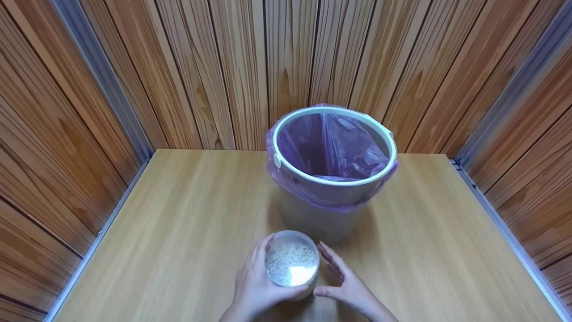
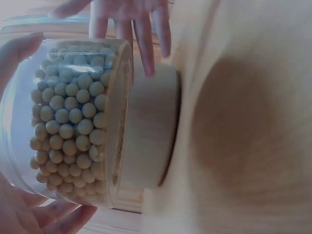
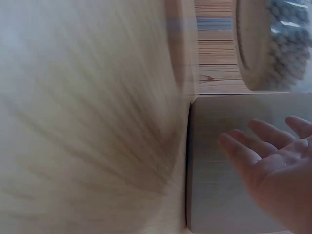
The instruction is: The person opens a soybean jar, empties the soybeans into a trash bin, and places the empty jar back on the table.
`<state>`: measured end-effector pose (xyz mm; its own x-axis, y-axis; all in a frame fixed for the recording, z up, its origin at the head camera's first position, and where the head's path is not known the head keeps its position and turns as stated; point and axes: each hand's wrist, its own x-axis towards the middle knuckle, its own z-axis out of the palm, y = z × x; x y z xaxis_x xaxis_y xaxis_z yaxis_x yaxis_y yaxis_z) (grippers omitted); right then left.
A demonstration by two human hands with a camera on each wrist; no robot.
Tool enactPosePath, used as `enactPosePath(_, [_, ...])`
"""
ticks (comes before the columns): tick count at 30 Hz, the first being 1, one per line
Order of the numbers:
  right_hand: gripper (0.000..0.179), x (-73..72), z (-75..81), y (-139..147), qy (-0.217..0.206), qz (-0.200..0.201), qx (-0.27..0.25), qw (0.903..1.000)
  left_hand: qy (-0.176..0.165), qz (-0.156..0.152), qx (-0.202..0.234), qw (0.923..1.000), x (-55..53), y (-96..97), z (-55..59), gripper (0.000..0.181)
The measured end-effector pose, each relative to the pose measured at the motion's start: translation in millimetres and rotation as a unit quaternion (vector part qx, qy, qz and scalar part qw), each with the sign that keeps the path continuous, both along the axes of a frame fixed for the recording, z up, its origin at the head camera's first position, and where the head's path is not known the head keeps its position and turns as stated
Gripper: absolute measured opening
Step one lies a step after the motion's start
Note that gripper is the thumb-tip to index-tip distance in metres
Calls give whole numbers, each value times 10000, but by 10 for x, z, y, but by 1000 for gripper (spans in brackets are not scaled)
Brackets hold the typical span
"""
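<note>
A clear round jar (image 1: 292, 258) of small pale round balls (image 2: 70, 117) is off the table in front of the bin. My left hand (image 1: 255, 288) grips it, thumb on the near side and fingers around the left side. My right hand (image 1: 347, 286) stands just right of the jar, fingers and thumb apart, with nothing held. In the right wrist view, that hand's fingers (image 3: 239, 151) are spread before the bin wall, and the jar (image 3: 287, 44) appears at the upper right. The balls fill part of the jar.
A light-coloured bin (image 1: 319, 219) stands upright behind the jar, lined with a purple plastic bag (image 1: 330, 147) folded over its sides under a pale ring (image 1: 380, 127). Wood-patterned walls (image 1: 241, 71) with metal corner strips (image 1: 111, 76) enclose the wooden table (image 1: 192, 232).
</note>
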<state>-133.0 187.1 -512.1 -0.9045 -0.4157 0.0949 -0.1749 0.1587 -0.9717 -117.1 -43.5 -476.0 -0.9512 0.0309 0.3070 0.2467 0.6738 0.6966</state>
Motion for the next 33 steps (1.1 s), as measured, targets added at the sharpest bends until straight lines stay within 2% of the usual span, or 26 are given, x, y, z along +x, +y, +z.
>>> enactPosePath(8, [113, 78, 61, -46, -198, 103, -7, 9998, 30, -688, 174, 9975, 58, 132, 81, 117])
enactPosePath(13, [120, 120, 108, -83, -250, 53, -490, 9985, 246, -919, 156, 9953, 57, 189, 103, 121])
enactPosePath(19, [120, 151, 119, -137, -283, -344, -959, 9944, 335, -1138, 563, 9913, 29, 232, 111, 125])
enactPosePath(22, [117, 163, 119, -151, -105, -588, -927, 9939, 296, -1143, 828, 9895, 38, 261, 104, 126])
enactPosePath(28, [116, 168, 79, -194, 703, -747, -1069, 9890, 331, -964, 1091, 9888, 66, 326, 58, 124])
enactPosePath(33, [119, 183, 37, -282, 1298, -1550, -755, 9764, 505, -613, 1136, 9903, 56, 434, 46, 123])
